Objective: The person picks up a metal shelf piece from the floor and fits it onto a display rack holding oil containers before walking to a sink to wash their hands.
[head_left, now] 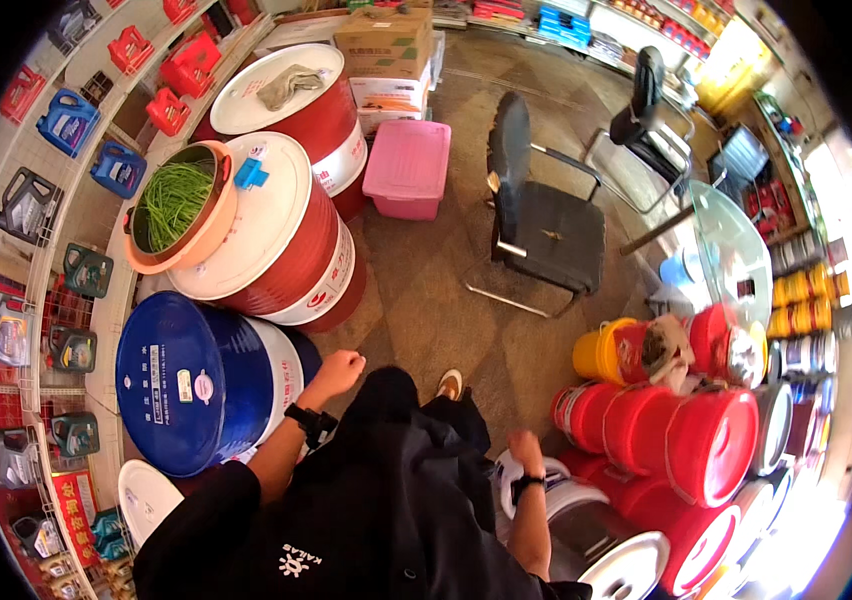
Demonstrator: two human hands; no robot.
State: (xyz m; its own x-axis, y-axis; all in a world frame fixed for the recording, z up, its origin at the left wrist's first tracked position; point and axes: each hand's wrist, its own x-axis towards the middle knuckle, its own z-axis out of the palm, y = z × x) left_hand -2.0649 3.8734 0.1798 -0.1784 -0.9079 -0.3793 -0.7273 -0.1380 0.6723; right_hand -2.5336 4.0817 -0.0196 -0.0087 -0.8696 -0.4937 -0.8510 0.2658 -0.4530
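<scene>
My left hand is loosely closed, with nothing showing in it. It hangs in the air just right of a blue drum with a white band. My right hand is also curled and shows nothing held, beside white-lidded pails and a stack of red pails. Ahead on the left, a bowl of green stalks rests on the white lid of a red drum. A blue clip-like piece lies on the same lid.
Shelves of oil jugs line the left wall. Farther on stand another red drum with a cloth on top, a pink lidded bin and cartons. Black chairs and a glass table occupy the right side.
</scene>
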